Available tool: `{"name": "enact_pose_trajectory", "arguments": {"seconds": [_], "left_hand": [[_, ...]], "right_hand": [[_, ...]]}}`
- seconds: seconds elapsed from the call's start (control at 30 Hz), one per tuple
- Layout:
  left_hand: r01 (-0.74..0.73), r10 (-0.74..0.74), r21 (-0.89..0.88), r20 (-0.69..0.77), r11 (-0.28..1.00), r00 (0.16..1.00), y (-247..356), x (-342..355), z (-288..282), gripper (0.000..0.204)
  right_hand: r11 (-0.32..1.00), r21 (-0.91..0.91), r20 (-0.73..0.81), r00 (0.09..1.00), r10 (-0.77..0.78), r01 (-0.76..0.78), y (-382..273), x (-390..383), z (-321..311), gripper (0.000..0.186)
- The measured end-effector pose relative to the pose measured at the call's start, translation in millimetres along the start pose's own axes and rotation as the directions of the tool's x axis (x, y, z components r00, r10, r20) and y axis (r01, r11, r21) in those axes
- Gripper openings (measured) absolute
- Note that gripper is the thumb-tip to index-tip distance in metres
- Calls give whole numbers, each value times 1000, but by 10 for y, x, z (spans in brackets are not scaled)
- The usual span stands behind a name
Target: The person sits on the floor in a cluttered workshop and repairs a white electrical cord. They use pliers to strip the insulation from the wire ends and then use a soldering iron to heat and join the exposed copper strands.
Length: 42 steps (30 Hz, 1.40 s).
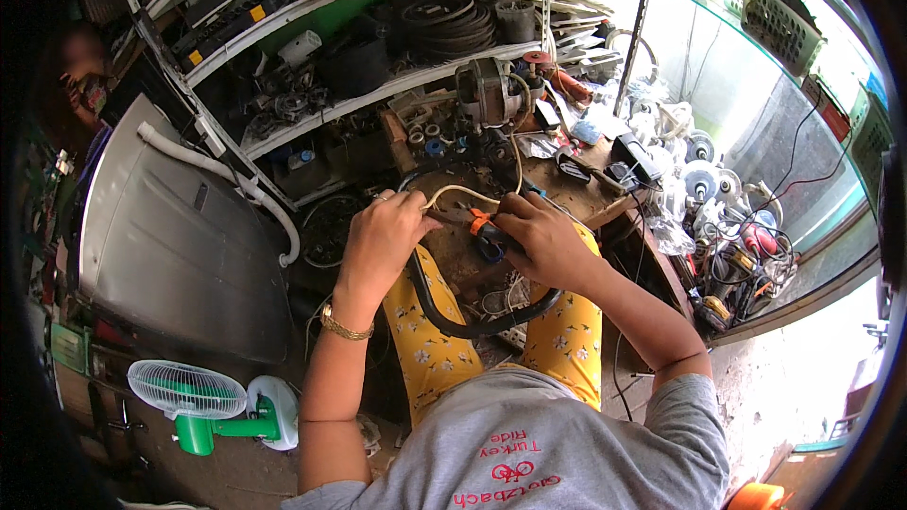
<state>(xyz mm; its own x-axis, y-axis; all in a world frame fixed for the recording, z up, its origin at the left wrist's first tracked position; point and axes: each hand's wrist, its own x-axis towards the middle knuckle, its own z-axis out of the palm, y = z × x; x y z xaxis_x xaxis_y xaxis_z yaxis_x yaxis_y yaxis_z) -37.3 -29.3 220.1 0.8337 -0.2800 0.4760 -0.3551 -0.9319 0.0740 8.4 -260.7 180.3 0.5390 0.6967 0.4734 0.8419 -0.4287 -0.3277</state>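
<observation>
My left hand (pixel 389 227) pinches a pale electrical cord (pixel 449 191) close to its end, above my left knee. From there the cord arcs right, past my right hand, and up to a metal electric motor (pixel 486 94) on the cluttered workbench (pixel 557 179). Closed around the orange-and-black handles of a pair of pliers (pixel 482 224), my right hand (pixel 543 238) points their metal jaws at my left fingers. Whether the jaws grip the cord is too small to tell. A thick black tube (pixel 444 323) curves in a loop over my thighs, below both hands.
A metal shelf rack (pixel 378 85) with coiled black hoses (pixel 449 26) stands behind the bench. At right, plastic-wrapped white parts (pixel 699 179) and power tools (pixel 727 274) pile up by the glass. A grey panel (pixel 179 236) and a green-and-white fan (pixel 194 397) are at left.
</observation>
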Motion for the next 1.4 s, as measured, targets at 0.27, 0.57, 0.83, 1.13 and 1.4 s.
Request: {"name": "enact_pose_trajectory", "arguments": {"seconds": [0.27, 0.57, 0.83, 1.13, 1.4], "left_hand": [[199, -184, -327, 77, 924, 980, -14, -37, -30, 24], [40, 60, -926, 68, 375, 996, -375, -76, 394, 33], [-206, 315, -631, 64, 748, 947, -286, 357, 12, 20], [-251, 395, -629, 99, 736, 913, -303, 481, -53, 12], [-263, 284, -578, -56, 772, 957, -209, 425, -52, 8]], "right_hand": [[993, 119, 7, 1000, 27, -28, 59, -31, 159, 43], [920, 390, 100, 995, 6, -45, 78, -25, 20, 29], [904, 421, 103, 994, 41, -81, 125, -130, -130, 17], [910, 413, 107, 994, 0, -44, 182, -169, -170, 28], [729, 666, 99, 988, 123, -157, 110, -287, 107, 30]]}}
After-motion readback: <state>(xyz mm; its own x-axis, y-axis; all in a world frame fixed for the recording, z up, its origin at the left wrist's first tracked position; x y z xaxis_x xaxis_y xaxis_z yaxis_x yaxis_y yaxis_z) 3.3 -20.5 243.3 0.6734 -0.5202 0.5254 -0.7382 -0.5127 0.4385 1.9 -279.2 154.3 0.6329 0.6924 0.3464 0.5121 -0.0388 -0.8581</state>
